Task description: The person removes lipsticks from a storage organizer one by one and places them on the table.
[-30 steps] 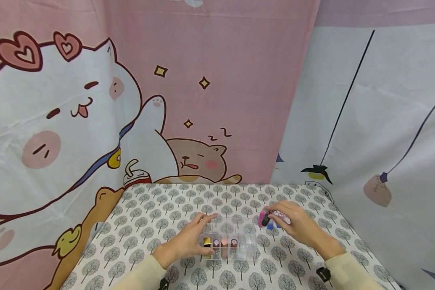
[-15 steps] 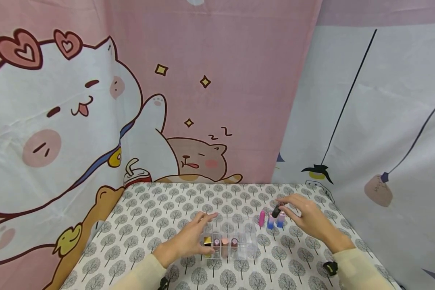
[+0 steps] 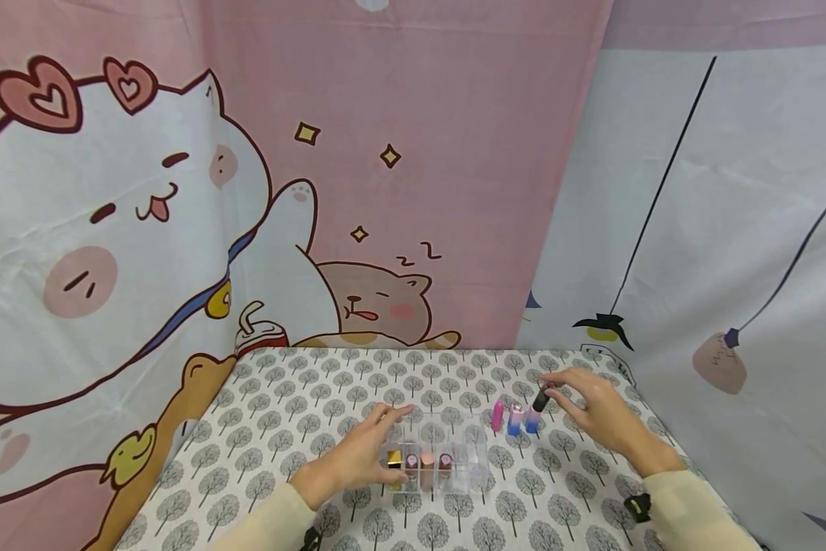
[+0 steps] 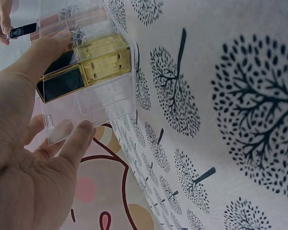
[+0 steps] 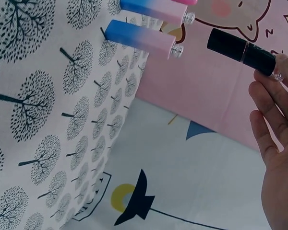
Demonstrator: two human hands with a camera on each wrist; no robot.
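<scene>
Left side first: the left hand (image 3: 357,455) grips the left end of the clear case (image 3: 478,468), thumb on the near side, fingers round the far side. Inside, from the left, there's a gold-and-black tube (image 3: 394,458), a dark lipstick (image 3: 411,462), a peach tube (image 3: 426,468) and a second dark lipstick (image 3: 445,462). So four in, by my count, and the slots at the right end look unfilled.

Just past that end, on the tree-print cloth (image 3: 433,528), a pink tube (image 3: 497,415) stands clear of the case, then a first blue-and-pink tube (image 3: 514,420) and a second blue-and-pink tube (image 3: 533,421), side by side. Those three are out, and the row looks unfinished to me: a fourth piece is up in the air!

That's the black tube (image 5: 241,51), pinched by its end in the right hand's fingertips, tilted, raised beside the row and well apart from the left hand. The right hand (image 3: 595,402) itself sits beyond, farthest right.
</scene>
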